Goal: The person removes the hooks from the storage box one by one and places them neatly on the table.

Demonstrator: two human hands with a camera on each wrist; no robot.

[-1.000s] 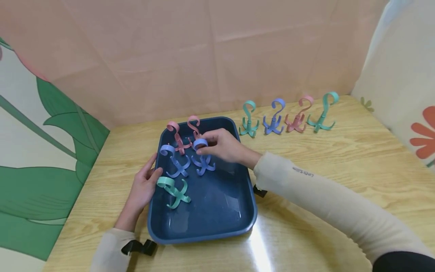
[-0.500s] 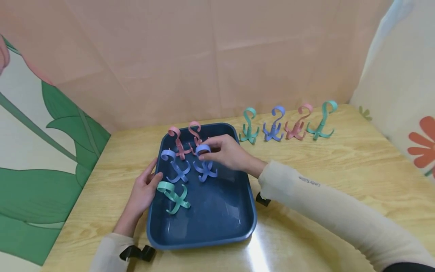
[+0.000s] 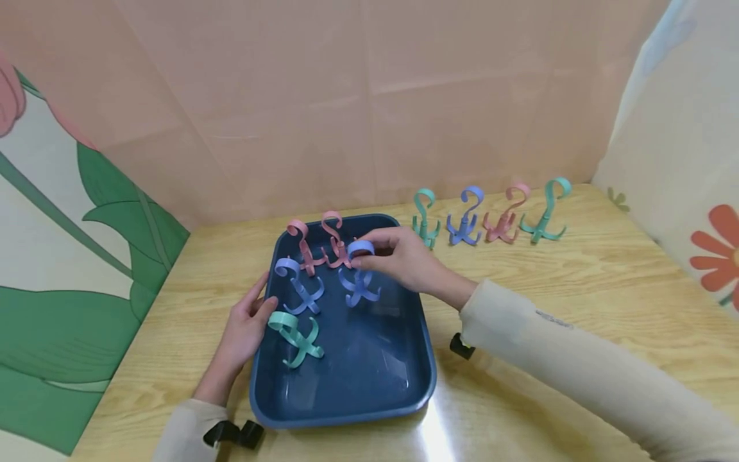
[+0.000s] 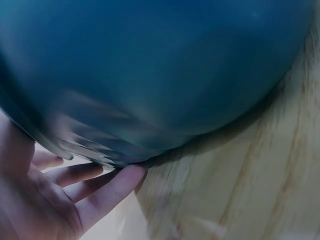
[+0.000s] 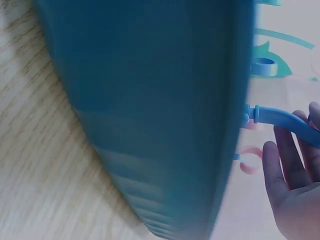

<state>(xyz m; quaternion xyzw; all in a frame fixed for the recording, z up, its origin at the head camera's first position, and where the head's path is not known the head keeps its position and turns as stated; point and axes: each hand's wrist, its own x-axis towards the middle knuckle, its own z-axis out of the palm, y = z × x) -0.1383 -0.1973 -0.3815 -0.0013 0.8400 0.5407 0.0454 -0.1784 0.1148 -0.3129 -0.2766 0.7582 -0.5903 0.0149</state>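
In the head view, my right hand (image 3: 404, 256) is over the dark blue tray (image 3: 358, 420), its thumb and fingers pinching the curled top of a blue hanging hook (image 3: 360, 289) with several prongs. The hook stands upright inside the tray. The right wrist view shows its stem (image 5: 280, 117) above the rim, between my fingers. My left hand (image 3: 245, 321) holds the tray's left rim, thumb at the edge and fingers against the outer wall (image 4: 150, 90). To the left of the held hook is another blue hook (image 3: 303, 292), with a green hook (image 3: 300, 340) nearer me.
Two pink hooks, one left (image 3: 306, 250) and one right (image 3: 337, 240), stand at the tray's far end. On the wooden table (image 3: 577, 282) behind right is a row: a green hook (image 3: 425, 221), a blue hook (image 3: 464, 221), a pink hook (image 3: 505, 218) and another green hook (image 3: 545, 215).
My right hand has shifted to the right with the blue hook in its fingers, widening the gap to the other blue hook. My left hand stays at the tray's rim.
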